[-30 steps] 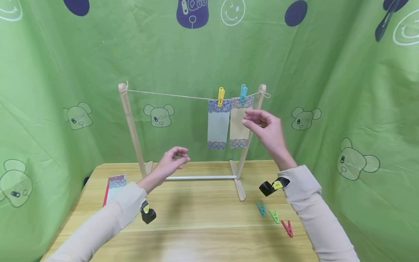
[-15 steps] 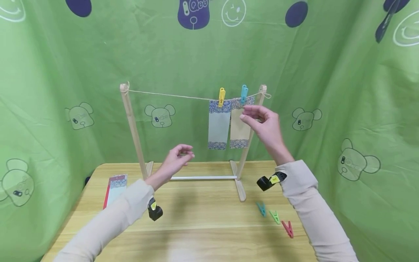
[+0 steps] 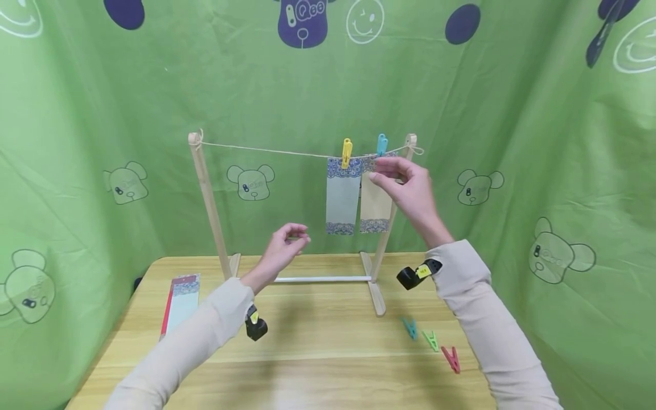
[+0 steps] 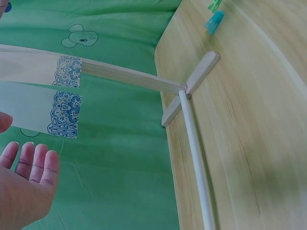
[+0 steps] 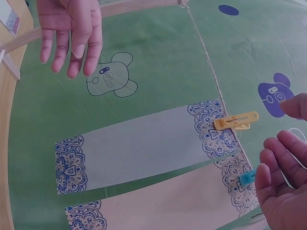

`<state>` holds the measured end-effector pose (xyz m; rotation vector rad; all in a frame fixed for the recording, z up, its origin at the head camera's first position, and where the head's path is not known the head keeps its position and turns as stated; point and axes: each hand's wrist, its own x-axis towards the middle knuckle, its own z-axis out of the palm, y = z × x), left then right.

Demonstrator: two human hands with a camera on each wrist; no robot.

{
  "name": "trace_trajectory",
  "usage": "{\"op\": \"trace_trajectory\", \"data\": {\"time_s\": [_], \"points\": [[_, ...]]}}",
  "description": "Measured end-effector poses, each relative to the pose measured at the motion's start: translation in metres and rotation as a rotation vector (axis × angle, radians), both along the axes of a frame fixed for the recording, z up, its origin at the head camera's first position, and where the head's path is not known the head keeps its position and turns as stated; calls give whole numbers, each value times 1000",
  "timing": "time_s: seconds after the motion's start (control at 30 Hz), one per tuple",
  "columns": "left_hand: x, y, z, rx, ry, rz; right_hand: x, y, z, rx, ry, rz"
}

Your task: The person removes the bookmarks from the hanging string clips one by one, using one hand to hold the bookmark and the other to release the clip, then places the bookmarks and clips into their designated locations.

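Note:
A pale blue card [image 3: 342,196] and a cream card [image 3: 374,199], both with blue patterned ends, hang side by side from a string [image 3: 266,150]. A yellow clothespin [image 3: 347,152] clips the blue card and a blue clothespin [image 3: 381,144] the cream one. My right hand [image 3: 410,188], fingers loosely bent and holding nothing, overlaps the cream card's upper part. In the right wrist view its fingertips are close by the blue clothespin [image 5: 247,178]. Lower and to the left of the cards, my left hand [image 3: 281,247] hovers with relaxed fingers, nothing in them.
Wooden posts [image 3: 207,199] carry the string, joined low down by a white rod [image 3: 323,279]. Patterned cards with a red edge [image 3: 183,302] lie at the table's left. Teal [image 3: 410,328], green [image 3: 431,340] and red [image 3: 451,360] clothespins lie at the right.
My left hand has drifted right and slightly up toward the cards. The right hand has moved left and up, across the cream card. Cards and clothespins hang as before.

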<state>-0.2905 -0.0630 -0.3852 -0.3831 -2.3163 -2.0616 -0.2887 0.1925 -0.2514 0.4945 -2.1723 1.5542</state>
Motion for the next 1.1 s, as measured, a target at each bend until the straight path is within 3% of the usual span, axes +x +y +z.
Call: {"op": "trace_trajectory", "data": {"time_s": [0.47,1.1], "points": [[-15,9,-3,26,-15,35,-9,-11,8,22,-6,-21],[-20,24,-7,35,-36,47,-22,-22,18,92,-12,-21]]}}
